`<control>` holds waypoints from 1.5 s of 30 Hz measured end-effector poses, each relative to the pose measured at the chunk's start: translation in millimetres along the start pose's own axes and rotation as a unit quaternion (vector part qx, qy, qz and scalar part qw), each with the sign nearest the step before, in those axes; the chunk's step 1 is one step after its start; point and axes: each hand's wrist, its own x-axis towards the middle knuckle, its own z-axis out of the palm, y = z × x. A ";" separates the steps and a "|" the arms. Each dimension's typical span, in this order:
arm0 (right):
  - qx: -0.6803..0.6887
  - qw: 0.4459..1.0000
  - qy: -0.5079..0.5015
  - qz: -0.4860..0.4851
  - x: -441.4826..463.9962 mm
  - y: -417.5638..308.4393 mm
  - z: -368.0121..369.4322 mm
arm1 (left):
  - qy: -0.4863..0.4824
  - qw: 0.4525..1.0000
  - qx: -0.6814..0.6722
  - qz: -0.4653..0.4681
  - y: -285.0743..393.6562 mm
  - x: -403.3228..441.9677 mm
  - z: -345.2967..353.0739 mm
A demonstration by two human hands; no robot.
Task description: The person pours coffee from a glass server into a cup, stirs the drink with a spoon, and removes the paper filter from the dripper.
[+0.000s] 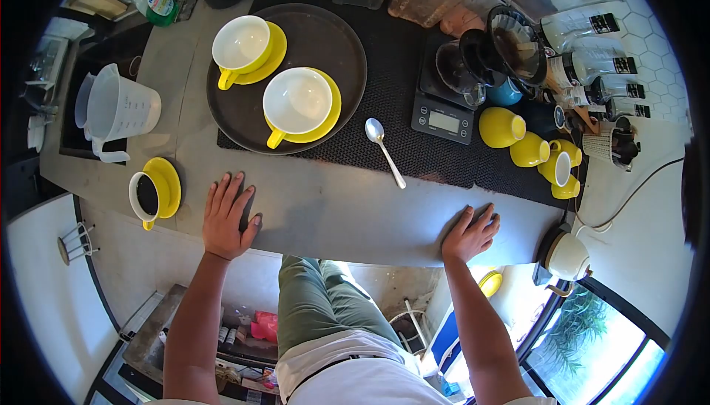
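My left hand (228, 216) lies flat on the grey counter (325, 216), fingers apart, holding nothing. To its left, a yellow cup of dark liquid (148, 195) stands beside a yellow saucer (168, 183), partly over it. My right hand (470, 235) rests at the counter's front edge with its fingers spread and nothing in it. Beyond my hands, two white-lined yellow cups, one at the back (242, 44) and one nearer (297, 100), sit on saucers on a round dark tray (347, 57). A metal spoon (384, 151) lies across the black mat's front edge.
A scale (444, 120) with a coffee dripper (515, 46) stands right of the tray, near several yellow cups (501, 127). A white kettle (568, 257) is at the right edge. Plastic jugs (122, 105) stand at the left, near a green bottle (157, 5).
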 end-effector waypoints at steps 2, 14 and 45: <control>-0.003 1.000 -0.001 0.001 0.0 -0.1 0.2 | -0.001 1.000 0.002 0.000 0.0 -0.2 0.1; 0.013 0.999 -0.027 0.022 -0.6 -4.6 -7.2 | 0.000 1.000 -0.001 0.008 -0.8 -1.2 0.9; 0.012 0.999 -0.033 0.036 0.1 -7.0 -8.8 | -0.063 0.997 -0.045 -0.020 -9.4 -1.4 -2.5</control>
